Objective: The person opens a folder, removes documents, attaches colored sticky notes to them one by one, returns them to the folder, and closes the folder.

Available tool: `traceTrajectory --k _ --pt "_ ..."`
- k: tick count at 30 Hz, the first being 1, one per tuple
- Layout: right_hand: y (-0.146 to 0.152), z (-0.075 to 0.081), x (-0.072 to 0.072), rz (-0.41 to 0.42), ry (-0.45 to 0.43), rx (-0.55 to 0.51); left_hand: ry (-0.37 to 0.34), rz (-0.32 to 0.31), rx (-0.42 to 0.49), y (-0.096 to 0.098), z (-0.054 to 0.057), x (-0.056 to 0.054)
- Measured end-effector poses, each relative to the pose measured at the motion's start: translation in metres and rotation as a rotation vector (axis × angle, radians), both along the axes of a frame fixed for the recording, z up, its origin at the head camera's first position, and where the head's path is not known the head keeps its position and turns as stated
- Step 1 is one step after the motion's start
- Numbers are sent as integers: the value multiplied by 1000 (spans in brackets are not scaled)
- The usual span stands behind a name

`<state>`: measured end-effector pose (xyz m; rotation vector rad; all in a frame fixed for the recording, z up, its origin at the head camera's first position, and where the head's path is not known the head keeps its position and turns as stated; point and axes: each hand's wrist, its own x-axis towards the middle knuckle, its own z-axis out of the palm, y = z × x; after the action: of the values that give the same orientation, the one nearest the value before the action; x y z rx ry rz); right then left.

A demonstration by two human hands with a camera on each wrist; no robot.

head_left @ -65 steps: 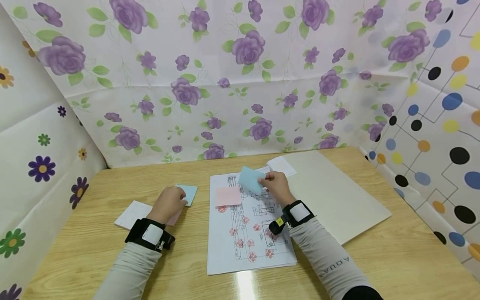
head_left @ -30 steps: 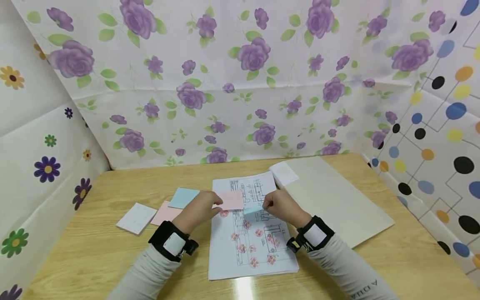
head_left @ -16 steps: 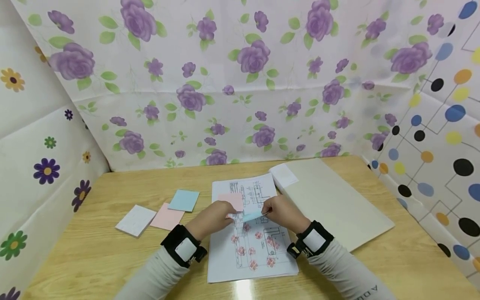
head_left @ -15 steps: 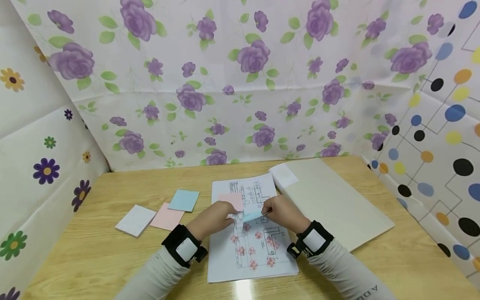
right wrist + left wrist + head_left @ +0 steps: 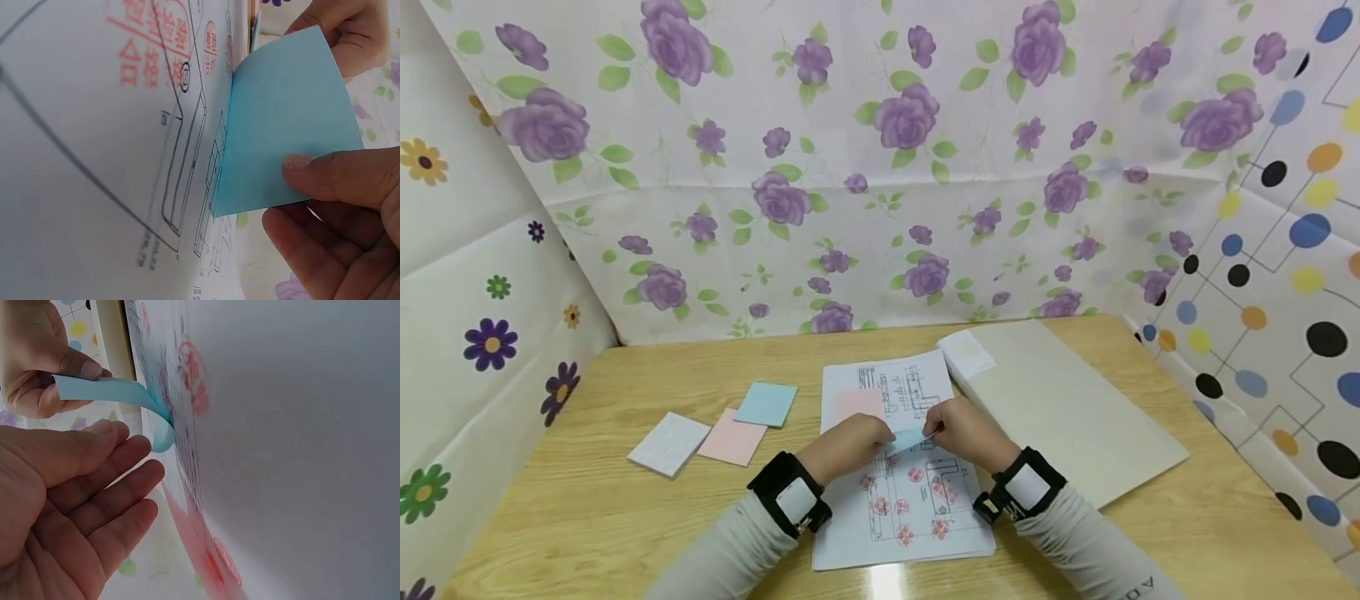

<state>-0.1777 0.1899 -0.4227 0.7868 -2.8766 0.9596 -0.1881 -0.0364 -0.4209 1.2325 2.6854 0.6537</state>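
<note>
My right hand (image 5: 966,432) pinches one edge of a light blue sticky note (image 5: 284,106) between thumb and fingers. Curving down, the note meets the printed drawing sheet (image 5: 842,533) with its lower edge, as the right wrist view shows. Close beside the note's other end is my left hand (image 5: 853,446). In the left wrist view its fingers are loosely bent, the thumb lies near the index finger, and no paper shows between them. Whether its fingertips touch the note is hard to tell. A pink sticky note (image 5: 857,402) lies on the sheet above the left hand.
To the left on the wooden table (image 5: 550,508) lie a blue pad (image 5: 766,403), a pink pad (image 5: 732,437) and a white pad (image 5: 668,444). A large pale folder (image 5: 1067,408) lies at the right, with a small white label (image 5: 967,353) at its corner.
My left hand has moved from the pads at left across to the blue note. The right hand has brought the blue note down toward the middle of the sheet, still pinching it.
</note>
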Motion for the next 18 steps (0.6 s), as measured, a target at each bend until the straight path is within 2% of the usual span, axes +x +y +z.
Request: traceTrajectory --k 8,18 --pt "1 -4 0 51 -23 -13 -38 4 -43 7 -3 0" --pt "2 -12 2 56 -2 30 -91 54 -68 9 -7 0"
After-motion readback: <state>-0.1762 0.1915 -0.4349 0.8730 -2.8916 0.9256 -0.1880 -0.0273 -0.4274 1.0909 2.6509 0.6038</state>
